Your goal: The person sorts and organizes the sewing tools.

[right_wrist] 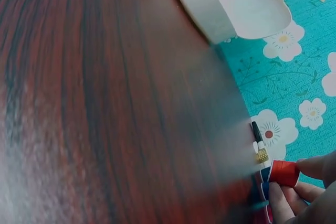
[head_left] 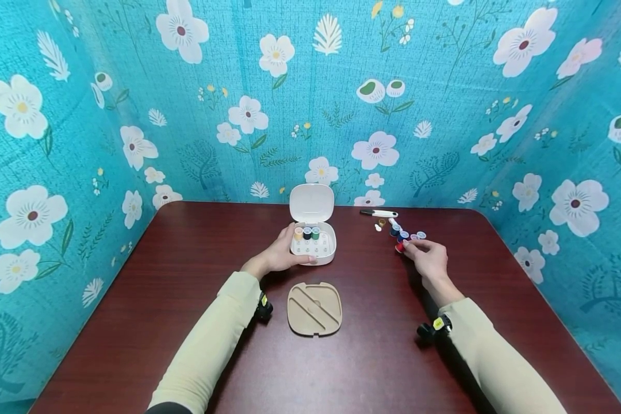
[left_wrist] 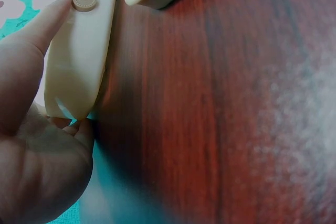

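The surface [head_left: 383, 356] before you is dark reddish-brown with a wood-like grain, and it spreads out to both sides of the white box [head_left: 324, 260]. Its far corners are rounded, and a soft sheen shows on the part nearer you than the box. Behind the box and off to either side of it hangs a teal cloth [head_left: 336, 66], printed with pale flowers, leaf sprigs and small yellow buds.

The box stands near the far edge, its lid [head_left: 312, 202] raised at the back. Inside, toward its left, a peach spool [head_left: 298, 234], a black spool [head_left: 307, 233] and a green spool [head_left: 315, 233] stand in a row, with small pegs showing beside and in front of them.

Your left hand [head_left: 280, 253] grips the box at its left side, the thumb along the front wall near a round button [left_wrist: 85, 0]. Your right hand [head_left: 428, 257], well to the right of the box, has its fingers narrowed in a pinch on the red spool [head_left: 399, 247]. Close by that spool, also right of the box, lie more spools [head_left: 403, 235], a gold thimble [head_left: 382, 222] and a black-and-white tool [head_left: 385, 213]. Nearer you than the box, a beige tray [head_left: 314, 310] lies flat, two raised diagonal bars across it.
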Motion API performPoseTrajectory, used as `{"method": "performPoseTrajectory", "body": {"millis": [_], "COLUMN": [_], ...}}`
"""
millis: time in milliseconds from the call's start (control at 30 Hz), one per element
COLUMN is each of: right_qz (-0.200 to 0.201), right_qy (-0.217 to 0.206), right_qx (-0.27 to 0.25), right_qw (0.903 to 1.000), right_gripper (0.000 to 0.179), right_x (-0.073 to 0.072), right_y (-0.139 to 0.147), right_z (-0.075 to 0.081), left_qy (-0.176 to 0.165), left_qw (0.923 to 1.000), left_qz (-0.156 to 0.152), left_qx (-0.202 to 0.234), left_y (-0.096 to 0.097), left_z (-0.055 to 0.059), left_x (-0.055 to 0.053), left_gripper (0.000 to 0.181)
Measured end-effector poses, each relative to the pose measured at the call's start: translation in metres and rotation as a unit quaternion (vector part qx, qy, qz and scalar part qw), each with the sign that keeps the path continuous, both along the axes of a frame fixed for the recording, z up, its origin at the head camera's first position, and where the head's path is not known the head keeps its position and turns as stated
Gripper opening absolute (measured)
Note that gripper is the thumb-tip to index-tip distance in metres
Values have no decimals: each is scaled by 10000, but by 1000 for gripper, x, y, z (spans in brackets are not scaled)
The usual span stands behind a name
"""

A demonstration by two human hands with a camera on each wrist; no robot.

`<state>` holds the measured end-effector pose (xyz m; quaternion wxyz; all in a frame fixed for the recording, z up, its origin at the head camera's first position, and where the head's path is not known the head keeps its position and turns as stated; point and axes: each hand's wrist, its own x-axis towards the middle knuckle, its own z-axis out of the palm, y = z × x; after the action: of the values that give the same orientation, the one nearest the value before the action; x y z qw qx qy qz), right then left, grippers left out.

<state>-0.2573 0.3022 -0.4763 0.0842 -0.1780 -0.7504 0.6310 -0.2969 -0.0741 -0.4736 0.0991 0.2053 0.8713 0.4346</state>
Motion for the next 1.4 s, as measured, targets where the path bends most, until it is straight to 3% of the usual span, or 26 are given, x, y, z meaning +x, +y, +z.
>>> {"method": "performPoseTrajectory", "body": {"millis": [233,400,1400], "right_qz": [268,420,1036], "right_qy": [454,635,623], "right_qx": [-712,-1096,-1130], "right_qw": [9961,9911,9862], "right_gripper": [33,39,40], "right_x": [-1,-2,-10], "right_y": [-9,-14,-46], "right_z": [3,2,17], "left_qy": [33,28,-46], "left_qw": [10000,10000,10000], "left_qz": [7,25,4], "left_qx": [3,-24,-48], "left_y": [0,1,0], "left_z": [-2,-2,-2], "left_x": [-2,-2,-2], "left_gripper": [98,99,99]}}
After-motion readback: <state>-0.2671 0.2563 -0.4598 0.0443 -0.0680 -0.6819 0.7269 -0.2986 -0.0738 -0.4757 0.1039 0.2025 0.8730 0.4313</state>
